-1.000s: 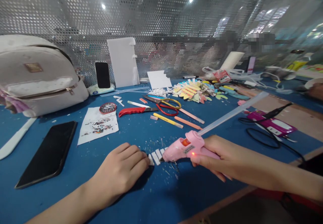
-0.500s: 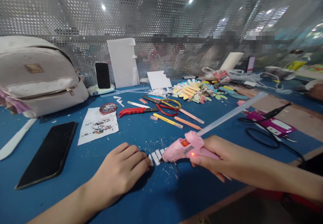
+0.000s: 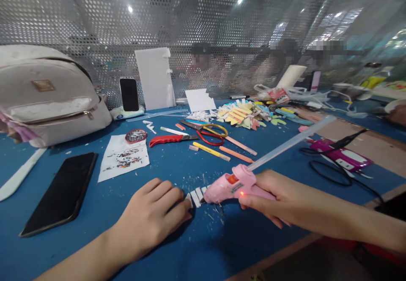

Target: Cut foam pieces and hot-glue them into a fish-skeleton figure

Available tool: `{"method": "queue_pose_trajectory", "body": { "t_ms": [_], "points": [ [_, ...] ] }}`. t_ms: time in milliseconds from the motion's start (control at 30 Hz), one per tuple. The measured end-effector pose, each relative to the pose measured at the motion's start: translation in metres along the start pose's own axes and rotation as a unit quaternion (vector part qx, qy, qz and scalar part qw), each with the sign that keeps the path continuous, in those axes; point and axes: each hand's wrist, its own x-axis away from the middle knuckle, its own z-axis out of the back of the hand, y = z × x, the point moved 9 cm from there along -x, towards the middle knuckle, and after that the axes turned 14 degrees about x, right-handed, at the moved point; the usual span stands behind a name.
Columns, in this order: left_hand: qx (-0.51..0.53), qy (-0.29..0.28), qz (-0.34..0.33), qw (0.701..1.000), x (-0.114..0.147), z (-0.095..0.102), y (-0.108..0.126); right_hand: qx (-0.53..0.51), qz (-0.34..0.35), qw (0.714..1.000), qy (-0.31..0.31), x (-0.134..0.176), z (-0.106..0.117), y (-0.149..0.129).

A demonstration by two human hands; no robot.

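Observation:
A pink hot glue gun [image 3: 229,187] is gripped in my right hand [image 3: 269,198], with its orange light glowing and a long clear glue stick [image 3: 288,143] rising from its back. The nozzle points left and down over a small white slatted piece [image 3: 197,196] just above the blue table. My left hand [image 3: 155,217] is closed, its fingers curled at the left end of that white piece; the fingertips are mostly hidden. Fine glue threads and white crumbs lie around it.
Scissors [image 3: 218,134], a red-handled knife [image 3: 168,139] and markers [image 3: 211,151] lie beyond my hands. A black phone [image 3: 60,194] and a paper with glitter bits [image 3: 125,158] are on the left. A purple power strip [image 3: 341,154] with cables sits right. Cut paper pieces [image 3: 242,114] form a pile behind.
My left hand's fingers have shifted very slightly at the white piece. The glue gun and my right hand stay in nearly the same place.

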Motion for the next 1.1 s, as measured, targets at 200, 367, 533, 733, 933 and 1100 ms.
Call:
{"method": "queue_pose_trajectory", "body": {
  "t_ms": [200, 367, 533, 733, 933, 1100],
  "points": [
    [0.016, -0.009, -0.020, 1.000, -0.003, -0.003, 0.012, 0.012, 0.011, 1.000, -0.011, -0.001, 0.000, 0.000],
    [0.023, -0.019, -0.009, 1.000, -0.007, -0.006, 0.011, 0.018, 0.029, 0.999, -0.039, -0.002, -0.003, 0.001],
    [0.032, -0.032, -0.004, 0.999, -0.006, -0.008, 0.010, 0.014, 0.025, 0.999, -0.036, -0.002, -0.002, 0.003],
    [0.034, -0.039, -0.004, 0.999, -0.004, -0.009, 0.010, -0.042, -0.002, 0.999, -0.034, -0.004, -0.006, 0.011],
    [0.035, -0.046, -0.003, 0.998, -0.004, -0.010, 0.009, -0.091, -0.007, 0.995, -0.040, -0.007, -0.009, 0.015],
    [0.032, -0.038, -0.016, 0.999, -0.006, -0.007, 0.016, -0.085, -0.006, 0.996, -0.035, -0.008, -0.006, 0.014]
  ]
}}
